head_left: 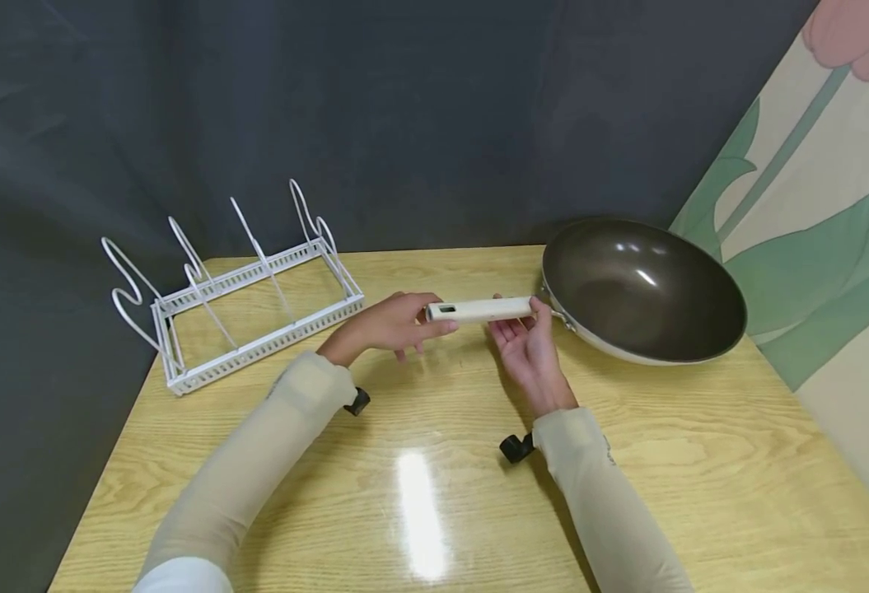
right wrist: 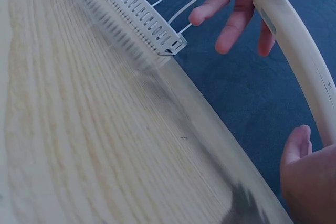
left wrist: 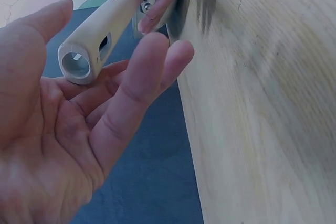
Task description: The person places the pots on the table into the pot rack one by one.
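A deep wok [head_left: 642, 288], dark inside and pale outside, sits tilted at the table's back right, its cream handle [head_left: 482, 310] pointing left. Near the base of that handle my right hand [head_left: 530, 358] holds it, thumb over the top and fingers beneath. At the handle's free end is my left hand [head_left: 400, 324], its fingers loosely extended and thumb spread. In the left wrist view, the hollow end of the handle [left wrist: 100, 35] lies between the left thumb and fingers [left wrist: 126, 95]. The right wrist view shows the handle [right wrist: 302, 48] running between both hands.
A white rack [head_left: 259, 346] with several upright wire dividers stands at the back left of the wooden table [head_left: 375, 502]. Behind is a dark curtain [head_left: 419, 123]; a flower-patterned panel [head_left: 812, 206] borders the right side.
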Available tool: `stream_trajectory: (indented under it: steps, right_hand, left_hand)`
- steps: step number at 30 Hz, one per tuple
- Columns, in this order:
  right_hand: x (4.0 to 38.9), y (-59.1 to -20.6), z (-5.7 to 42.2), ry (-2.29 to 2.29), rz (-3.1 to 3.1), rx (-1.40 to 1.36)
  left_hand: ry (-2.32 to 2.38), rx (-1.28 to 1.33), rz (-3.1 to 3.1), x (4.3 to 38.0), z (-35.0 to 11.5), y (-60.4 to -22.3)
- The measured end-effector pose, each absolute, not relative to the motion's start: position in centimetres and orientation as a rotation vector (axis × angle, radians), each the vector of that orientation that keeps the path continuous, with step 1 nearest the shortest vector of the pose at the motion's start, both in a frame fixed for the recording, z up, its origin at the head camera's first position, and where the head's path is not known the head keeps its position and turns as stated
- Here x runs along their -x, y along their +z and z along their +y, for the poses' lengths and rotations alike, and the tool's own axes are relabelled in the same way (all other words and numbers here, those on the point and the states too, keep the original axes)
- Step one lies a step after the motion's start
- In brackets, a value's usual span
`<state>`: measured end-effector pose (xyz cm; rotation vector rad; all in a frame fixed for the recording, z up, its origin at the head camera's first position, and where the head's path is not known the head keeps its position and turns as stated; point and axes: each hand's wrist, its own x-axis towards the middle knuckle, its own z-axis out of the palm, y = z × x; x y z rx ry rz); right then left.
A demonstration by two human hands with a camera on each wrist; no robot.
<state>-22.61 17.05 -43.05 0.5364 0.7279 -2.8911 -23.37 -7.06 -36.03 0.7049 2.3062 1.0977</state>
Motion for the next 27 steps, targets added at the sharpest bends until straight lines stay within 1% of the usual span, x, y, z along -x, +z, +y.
stream_trajectory:
  steps: [9, 27]
  right_hand:
    - [23.0, -42.8, 17.4, -2.907, 0.777, -0.505]
    - [23.7, -41.8, 18.2, -2.964, 0.596, -0.55]
  left_hand:
    - [1.064, -0.73, 2.324, 23.8, -5.9, -35.8]
    - [1.001, -0.736, 2.353, 24.5, -3.9, -35.5]
